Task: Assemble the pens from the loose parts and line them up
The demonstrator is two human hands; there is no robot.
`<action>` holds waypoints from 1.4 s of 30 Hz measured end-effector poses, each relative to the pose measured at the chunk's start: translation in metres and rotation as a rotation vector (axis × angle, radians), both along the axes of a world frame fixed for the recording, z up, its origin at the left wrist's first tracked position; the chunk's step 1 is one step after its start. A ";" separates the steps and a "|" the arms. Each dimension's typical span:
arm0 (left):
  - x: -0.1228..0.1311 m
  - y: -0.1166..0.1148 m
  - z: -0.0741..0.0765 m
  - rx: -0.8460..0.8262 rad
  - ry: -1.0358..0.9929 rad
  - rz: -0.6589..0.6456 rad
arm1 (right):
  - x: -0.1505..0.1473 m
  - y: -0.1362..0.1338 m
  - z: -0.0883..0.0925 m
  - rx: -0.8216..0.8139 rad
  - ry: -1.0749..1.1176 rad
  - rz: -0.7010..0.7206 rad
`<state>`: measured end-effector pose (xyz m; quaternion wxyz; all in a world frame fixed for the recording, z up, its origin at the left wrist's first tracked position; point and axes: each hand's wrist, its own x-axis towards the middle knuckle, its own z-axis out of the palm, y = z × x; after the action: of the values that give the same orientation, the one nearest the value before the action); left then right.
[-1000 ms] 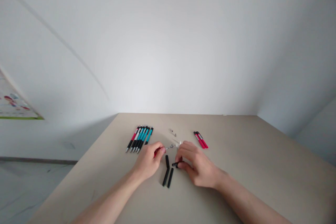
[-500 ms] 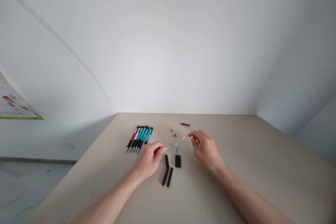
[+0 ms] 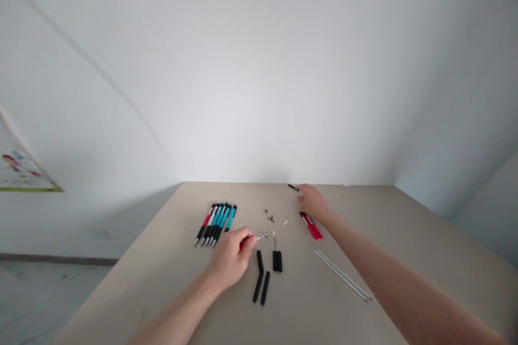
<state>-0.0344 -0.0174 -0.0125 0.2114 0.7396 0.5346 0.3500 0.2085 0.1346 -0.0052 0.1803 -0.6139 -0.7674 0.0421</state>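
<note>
My left hand (image 3: 231, 253) is closed round a red pen barrel (image 3: 243, 243), mostly hidden by the fingers. A thin white and silver piece sticks out of its right end. At the back of the table my right hand (image 3: 314, 202) pinches a short black tube (image 3: 292, 187) by its right end. Below the right hand lie two red pen barrels (image 3: 311, 226) with black ends. Small metal parts (image 3: 271, 218), a white cone-shaped tip (image 3: 285, 222) and a thin spring-like piece (image 3: 274, 240) lie between the hands.
A row of several pens (image 3: 214, 223) in red, white and turquoise lies at the left. Black tubes (image 3: 265, 288) and two short black grips (image 3: 277, 261) lie in front. Two white refills (image 3: 343, 275) lie beneath the right forearm. A wall (image 3: 263, 91) borders the table's back.
My right hand has moved up and back to the black tube and taken hold of it, uncovering the red barrels and refills. The left hand keeps its hold. The view has tilted slightly up.
</note>
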 end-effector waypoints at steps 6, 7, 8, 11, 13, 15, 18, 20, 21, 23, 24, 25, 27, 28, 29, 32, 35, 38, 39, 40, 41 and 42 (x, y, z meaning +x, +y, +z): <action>-0.003 0.002 -0.001 0.004 -0.016 0.017 | -0.015 0.033 0.001 -0.104 -0.057 -0.026; -0.003 0.002 -0.001 0.001 -0.016 0.020 | -0.019 0.033 0.003 -0.120 -0.052 -0.022; -0.003 0.002 -0.001 -0.002 -0.017 0.022 | -0.023 0.031 0.006 -0.132 -0.042 -0.012; -0.003 0.004 -0.002 -0.003 -0.026 0.025 | -0.036 0.011 0.018 -0.135 0.018 0.050; -0.004 0.005 -0.003 0.001 -0.031 0.024 | -0.043 -0.015 0.027 -0.113 0.088 0.109; -0.004 0.005 -0.003 0.001 -0.030 0.022 | -0.046 -0.049 0.032 -0.095 0.164 0.172; -0.003 0.004 -0.004 -0.011 -0.027 0.026 | -0.045 -0.099 0.027 -0.048 0.438 0.298; -0.003 0.003 -0.004 -0.016 -0.029 0.024 | -0.043 -0.121 0.018 -0.054 0.739 0.336; -0.002 0.003 -0.004 -0.015 -0.031 0.021 | -0.042 -0.128 0.013 -0.080 0.865 0.340; -0.001 0.001 -0.003 -0.012 -0.038 0.012 | -0.041 -0.132 0.007 -0.144 1.054 0.291; 0.000 0.001 -0.002 -0.012 -0.041 0.008 | -0.040 -0.132 0.005 -0.180 1.122 0.259; 0.000 0.000 -0.001 -0.010 -0.044 0.004 | -0.040 -0.130 0.005 -0.211 1.171 0.224; 0.000 -0.002 0.000 -0.008 -0.045 -0.002 | -0.040 -0.127 0.006 -0.248 1.229 0.175; 0.000 -0.002 0.001 -0.008 -0.044 -0.004 | -0.039 -0.126 0.008 -0.256 1.241 0.164; 0.000 -0.002 0.002 -0.009 -0.043 -0.004 | -0.038 -0.125 0.009 -0.261 1.245 0.158; -0.001 -0.002 0.003 -0.007 -0.037 0.006 | -0.035 -0.125 0.011 -0.266 1.237 0.159; -0.002 -0.002 0.003 -0.004 -0.028 0.010 | -0.033 -0.127 0.011 -0.251 1.227 0.167; -0.002 -0.003 0.003 0.003 -0.020 0.003 | -0.033 -0.128 0.009 -0.245 1.206 0.187; -0.001 -0.003 0.003 0.007 -0.016 0.000 | -0.034 -0.128 0.008 -0.245 1.195 0.196; -0.001 -0.003 0.003 0.011 -0.013 -0.002 | -0.035 -0.128 0.008 -0.247 1.179 0.208; -0.001 -0.003 0.003 0.013 -0.011 -0.003 | -0.036 -0.129 0.007 -0.248 1.161 0.220; -0.001 -0.003 0.003 0.014 -0.010 -0.005 | -0.037 -0.129 0.005 -0.251 1.141 0.234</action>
<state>-0.0353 -0.0204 -0.0098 0.2097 0.7404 0.5293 0.3572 0.1719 0.0052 0.0002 0.4845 -0.4223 -0.6009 0.4752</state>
